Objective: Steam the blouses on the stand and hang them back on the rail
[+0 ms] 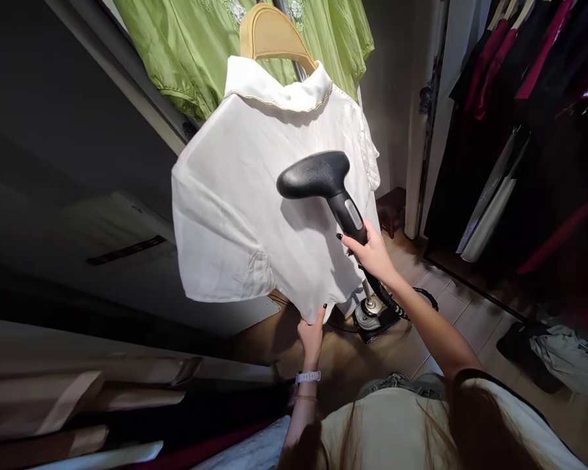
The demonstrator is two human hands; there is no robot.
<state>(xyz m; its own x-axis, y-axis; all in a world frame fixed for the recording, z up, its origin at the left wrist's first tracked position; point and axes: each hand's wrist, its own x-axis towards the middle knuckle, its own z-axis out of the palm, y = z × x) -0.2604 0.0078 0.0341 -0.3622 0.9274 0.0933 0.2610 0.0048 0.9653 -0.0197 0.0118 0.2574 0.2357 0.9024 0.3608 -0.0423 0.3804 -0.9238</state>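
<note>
A white short-sleeved shirt (225,170) hangs from a tan hanger (277,36), its back facing me. My left hand (311,336) pinches the shirt's bottom hem, with the thumb on top. In my right hand (372,253) is a black garment steamer head (318,175), gripped by its handle. The steamer head is over the middle of the shirt's back and casts a shadow on the cloth; whether it touches cannot be told. From the handle a dark hose (387,297) runs down behind my right forearm.
A green garment (186,55) hangs behind the shirt. The steamer base (370,316) stands on the wooden floor below. Dark and red clothes hang on a rack (475,284) at right. Folded cloth (571,356) lies on the floor, and more garments (53,405) are at lower left.
</note>
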